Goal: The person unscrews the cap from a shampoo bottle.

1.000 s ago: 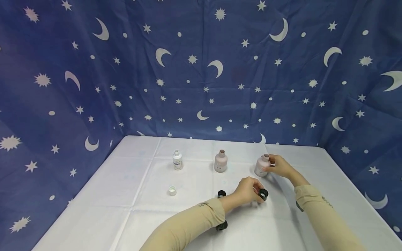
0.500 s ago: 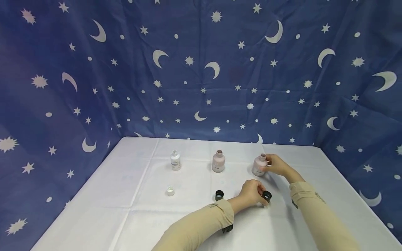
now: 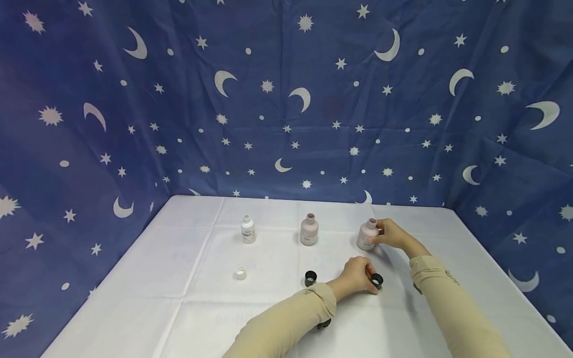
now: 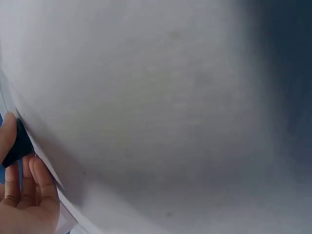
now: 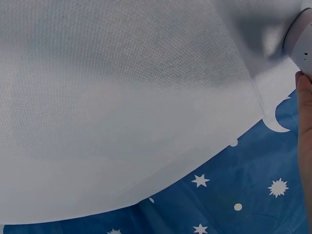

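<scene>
In the head view my left hand (image 3: 356, 274) pinches a black bottle cap (image 3: 377, 281), low over the white table. The left wrist view shows this dark cap (image 4: 19, 146) between the thumb and fingers. My right hand (image 3: 394, 233) holds a pale pink bottle (image 3: 367, 235) by its right side; its neck is uncapped. Part of that bottle (image 5: 303, 44) appears at the edge of the right wrist view, with fingers (image 5: 305, 100) against it. A second pink uncapped bottle (image 3: 309, 230) and a smaller white uncapped bottle (image 3: 248, 229) stand upright to the left.
A white cap (image 3: 240, 272) lies in front of the white bottle. One black cap (image 3: 310, 278) sits near the left forearm, and another black object (image 3: 324, 324) is partly hidden under the sleeve. A blue starry cloth (image 3: 268, 99) surrounds the white table (image 3: 215, 308).
My left hand has shifted slightly right with the black cap. My right hand keeps its hold on the pink bottle. The head view has drifted a little.
</scene>
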### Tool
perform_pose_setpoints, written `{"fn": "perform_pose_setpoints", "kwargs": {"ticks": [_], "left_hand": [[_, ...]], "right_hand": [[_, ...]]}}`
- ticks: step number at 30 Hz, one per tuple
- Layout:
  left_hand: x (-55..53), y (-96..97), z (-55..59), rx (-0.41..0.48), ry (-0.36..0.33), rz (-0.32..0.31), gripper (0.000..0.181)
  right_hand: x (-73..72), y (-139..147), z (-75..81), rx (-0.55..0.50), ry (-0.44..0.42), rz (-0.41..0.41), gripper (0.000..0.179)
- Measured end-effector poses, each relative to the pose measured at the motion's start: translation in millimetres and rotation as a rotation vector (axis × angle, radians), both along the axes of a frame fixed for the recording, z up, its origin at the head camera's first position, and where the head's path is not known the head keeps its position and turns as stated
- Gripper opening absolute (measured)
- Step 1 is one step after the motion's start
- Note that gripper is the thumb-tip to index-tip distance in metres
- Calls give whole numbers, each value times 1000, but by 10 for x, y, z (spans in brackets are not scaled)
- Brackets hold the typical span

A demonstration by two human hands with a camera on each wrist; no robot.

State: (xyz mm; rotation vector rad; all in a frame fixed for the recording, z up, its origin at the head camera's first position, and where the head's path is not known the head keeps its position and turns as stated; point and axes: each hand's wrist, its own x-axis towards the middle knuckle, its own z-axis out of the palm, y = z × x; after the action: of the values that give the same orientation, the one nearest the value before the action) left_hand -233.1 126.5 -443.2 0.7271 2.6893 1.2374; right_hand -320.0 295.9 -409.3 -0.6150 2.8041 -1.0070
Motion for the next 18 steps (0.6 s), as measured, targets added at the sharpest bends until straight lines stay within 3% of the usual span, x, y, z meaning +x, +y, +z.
{"fn": "perform_pose_setpoints", "kwargs": {"ticks": [11, 18], "left_hand": [[2, 11, -4, -89, 62, -9, 33], [1, 21, 8, -129, 56, -2, 30]], "right_hand": [[9, -19, 24, -1, -52, -9, 46], [-3, -11, 25, -7, -53, -12, 51]]}}
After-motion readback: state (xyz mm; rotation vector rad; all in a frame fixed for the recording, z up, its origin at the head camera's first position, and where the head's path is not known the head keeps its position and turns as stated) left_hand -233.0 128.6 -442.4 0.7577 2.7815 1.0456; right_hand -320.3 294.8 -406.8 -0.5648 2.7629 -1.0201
